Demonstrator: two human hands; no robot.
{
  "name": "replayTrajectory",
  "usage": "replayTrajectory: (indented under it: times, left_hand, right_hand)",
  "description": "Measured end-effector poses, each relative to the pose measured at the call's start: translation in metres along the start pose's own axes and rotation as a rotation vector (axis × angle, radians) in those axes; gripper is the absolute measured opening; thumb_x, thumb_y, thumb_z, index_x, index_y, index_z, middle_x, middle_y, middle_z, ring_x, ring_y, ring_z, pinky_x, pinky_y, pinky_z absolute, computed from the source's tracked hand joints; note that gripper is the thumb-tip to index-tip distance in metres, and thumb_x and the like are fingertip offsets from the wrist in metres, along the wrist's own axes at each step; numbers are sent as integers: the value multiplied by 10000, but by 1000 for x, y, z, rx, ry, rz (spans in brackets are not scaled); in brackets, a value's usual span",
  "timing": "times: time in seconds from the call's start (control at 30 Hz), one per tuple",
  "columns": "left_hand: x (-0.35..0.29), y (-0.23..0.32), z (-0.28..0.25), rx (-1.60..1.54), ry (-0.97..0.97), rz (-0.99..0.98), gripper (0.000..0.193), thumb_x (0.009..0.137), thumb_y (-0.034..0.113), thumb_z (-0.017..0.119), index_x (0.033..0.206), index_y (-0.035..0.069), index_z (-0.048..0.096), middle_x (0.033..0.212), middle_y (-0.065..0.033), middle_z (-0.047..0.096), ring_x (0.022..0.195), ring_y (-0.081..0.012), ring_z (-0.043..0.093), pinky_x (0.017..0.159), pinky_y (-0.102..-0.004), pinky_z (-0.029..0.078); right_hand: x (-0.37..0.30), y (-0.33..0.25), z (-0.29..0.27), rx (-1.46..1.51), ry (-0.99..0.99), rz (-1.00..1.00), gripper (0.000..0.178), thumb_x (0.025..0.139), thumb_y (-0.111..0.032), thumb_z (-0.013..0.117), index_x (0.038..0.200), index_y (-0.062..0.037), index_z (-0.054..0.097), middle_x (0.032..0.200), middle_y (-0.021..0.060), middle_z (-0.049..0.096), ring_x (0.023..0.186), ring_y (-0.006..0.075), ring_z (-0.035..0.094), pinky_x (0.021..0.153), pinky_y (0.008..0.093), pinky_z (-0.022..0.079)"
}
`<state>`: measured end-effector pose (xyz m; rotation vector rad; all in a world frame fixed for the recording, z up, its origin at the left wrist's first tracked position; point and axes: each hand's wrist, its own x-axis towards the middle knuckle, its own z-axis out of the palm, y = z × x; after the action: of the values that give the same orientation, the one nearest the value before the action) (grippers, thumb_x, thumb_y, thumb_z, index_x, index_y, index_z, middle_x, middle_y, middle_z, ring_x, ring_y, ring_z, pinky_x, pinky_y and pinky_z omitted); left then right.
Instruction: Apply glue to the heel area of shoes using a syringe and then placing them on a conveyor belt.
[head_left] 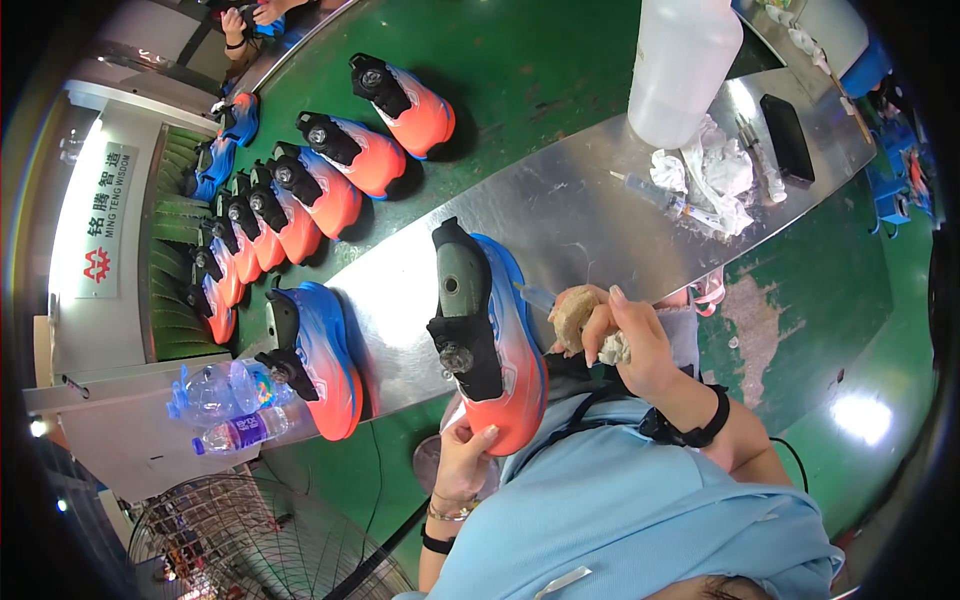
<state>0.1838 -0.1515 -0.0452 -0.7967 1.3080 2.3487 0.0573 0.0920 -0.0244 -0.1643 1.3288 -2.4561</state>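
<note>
Blue-and-coral shoe [508, 345], heel pointing away

Shoe factory | lined-up matching shoes [335, 206] | metal bench [580, 215] | strip-curtained machine [128, 318]

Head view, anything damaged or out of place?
Crumpled white tissue lies heaped on the metal bench, looking untidy; right of the right hand, the green floor has a pale, ragged patch, as if its coating wore off.

Pale blue shirt [620, 500], black wristbands [710, 428], bracelet [452, 513]
</note>
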Motion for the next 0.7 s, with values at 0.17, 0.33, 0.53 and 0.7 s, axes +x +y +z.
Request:
replayTrajectory:
  times: [0.17,0.33,0.53,0.7]
  left_hand:
    - [16,-6,15,-71,-176,8,478,809,142,707,1203,-46,515,1119,-110,626,1026,-182,619,908,-327,489]
    - [39,-10,29,-121,-340,103,677,743,343,757,1237,-35,489,1177,-118,602,1068,-204,603,939,-344,472]
    - [71,-10,57,-299,-554,-18,830,687,283,810,1363,51,387,1299,-75,524,1197,-203,520,1037,-366,400]
    - [103,-24,85,-418,-602,-51,751,690,198,820,1331,134,433,1279,-17,537,1205,-175,507,1040,-350,403]
  right_hand:
    - [-12,-14,-1,3,-4,18,651,1037,-340,221,619,27,560,765,151,619,793,231,608,819,336,471]
    - [-28,-32,2,-26,-55,16,645,1034,-318,224,631,42,575,833,186,626,812,249,609,813,339,463]
    - [-43,-66,12,-178,-17,-9,660,1012,-347,213,557,18,521,1055,289,539,798,309,602,766,348,469]
    - [-50,-90,15,-307,10,-122,634,1016,-339,185,586,-10,515,1042,268,539,793,297,596,747,344,453]
